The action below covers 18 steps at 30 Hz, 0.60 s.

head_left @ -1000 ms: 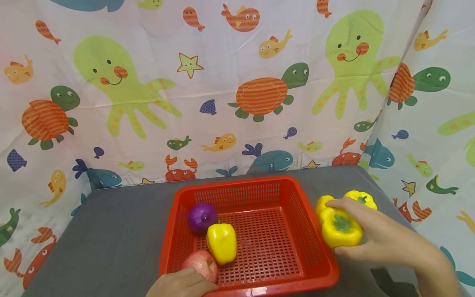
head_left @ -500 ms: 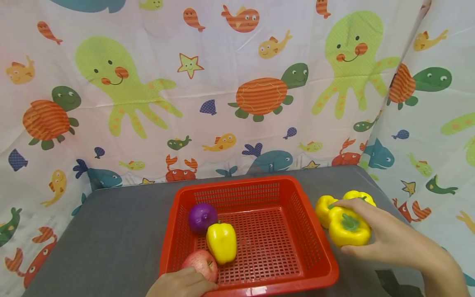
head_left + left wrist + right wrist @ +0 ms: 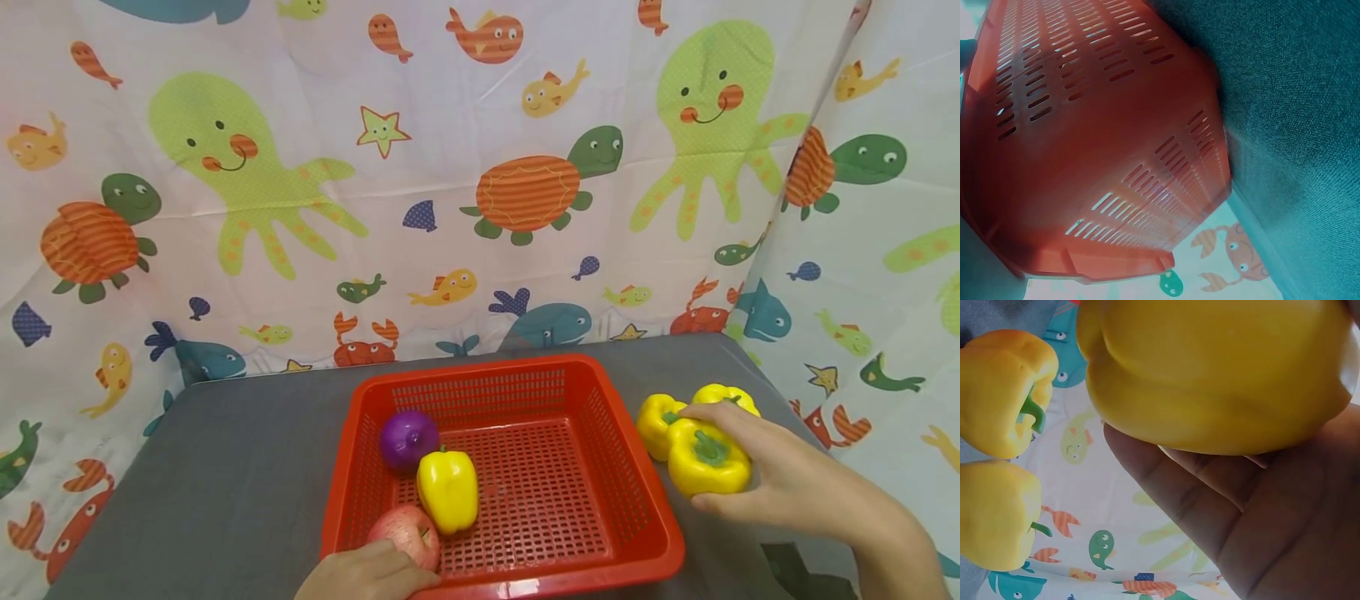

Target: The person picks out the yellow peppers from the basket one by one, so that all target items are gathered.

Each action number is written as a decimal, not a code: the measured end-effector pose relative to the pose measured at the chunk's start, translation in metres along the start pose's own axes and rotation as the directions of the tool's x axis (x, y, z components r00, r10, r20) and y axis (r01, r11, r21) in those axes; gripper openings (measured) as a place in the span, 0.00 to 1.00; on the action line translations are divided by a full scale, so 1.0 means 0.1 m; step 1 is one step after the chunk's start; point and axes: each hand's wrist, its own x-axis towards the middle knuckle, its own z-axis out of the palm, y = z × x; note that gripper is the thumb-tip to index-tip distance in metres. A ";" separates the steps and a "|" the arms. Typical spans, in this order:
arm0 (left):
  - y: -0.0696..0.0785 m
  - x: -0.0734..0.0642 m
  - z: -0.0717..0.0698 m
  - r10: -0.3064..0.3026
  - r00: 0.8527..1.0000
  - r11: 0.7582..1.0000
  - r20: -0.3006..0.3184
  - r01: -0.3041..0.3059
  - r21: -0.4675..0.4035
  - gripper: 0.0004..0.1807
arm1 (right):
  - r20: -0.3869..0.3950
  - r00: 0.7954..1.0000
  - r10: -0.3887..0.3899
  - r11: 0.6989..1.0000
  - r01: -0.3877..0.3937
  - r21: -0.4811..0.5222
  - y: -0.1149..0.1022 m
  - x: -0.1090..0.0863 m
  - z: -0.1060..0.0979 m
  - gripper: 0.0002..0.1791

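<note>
My right hand (image 3: 780, 475) grips a yellow bell pepper (image 3: 707, 458) just outside the basket's right side, its green stem toward me. In the right wrist view the fingers (image 3: 1179, 500) curve along the underside of that pepper (image 3: 1222, 375). Two other yellow bell peppers sit behind it on the table, one pepper (image 3: 654, 425) beside the basket and another (image 3: 726, 398) farther right. My left hand (image 3: 367, 575) holds the near left corner of the red plastic basket (image 3: 600, 575). Inside the basket are a purple onion (image 3: 409, 440), a yellow bell pepper (image 3: 448, 492) and a red apple (image 3: 407, 535).
The basket stands on a grey cloth-covered table (image 3: 225, 483). Behind and along the sides hangs a white curtain (image 3: 442, 100) printed with sea animals. A dark flat shape (image 3: 802, 575) lies below my right wrist at the near right.
My right hand has shifted slightly to the right with the bell pepper, away from the basket's rim, and then nearly stopped. The left hand and the basket stay in place.
</note>
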 end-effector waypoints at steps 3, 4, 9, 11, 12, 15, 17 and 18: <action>-0.01 0.00 0.00 0.008 1.000 1.000 0.000 -0.008 -0.006 0.22 | -0.007 1.000 -0.015 1.000 0.015 -0.018 0.01 0.00 0.01 0.42; -0.01 0.00 0.00 0.011 1.000 1.000 -0.002 -0.011 -0.012 0.22 | -0.008 1.000 -0.018 1.000 0.018 -0.021 0.01 0.00 0.02 0.42; 0.02 0.01 -0.03 0.003 1.000 1.000 -0.006 -0.003 -0.029 0.21 | -0.016 0.999 -0.039 0.998 0.039 -0.047 0.05 -0.01 0.05 0.43; 0.02 0.01 -0.03 0.009 1.000 1.000 -0.007 -0.009 -0.018 0.20 | 0.000 1.000 -0.030 0.998 0.030 -0.052 0.06 -0.01 0.05 0.43; 0.02 0.00 -0.03 0.003 1.000 1.000 0.000 -0.003 -0.016 0.19 | 0.016 1.000 -0.020 0.999 0.021 -0.049 0.07 0.00 0.06 0.42; 0.00 -0.01 -0.01 -0.001 1.000 1.000 0.017 0.002 -0.004 0.17 | 0.071 0.997 -0.002 1.000 0.004 -0.029 0.08 0.01 0.06 0.42; -0.02 -0.01 -0.01 0.023 1.000 1.000 0.017 -0.023 0.005 0.17 | 0.111 0.994 0.023 1.000 -0.020 -0.023 0.08 0.03 0.07 0.42; -0.03 -0.01 -0.01 0.025 1.000 1.000 0.020 -0.025 0.007 0.17 | 0.122 0.992 0.029 0.999 -0.027 -0.019 0.08 0.03 0.08 0.42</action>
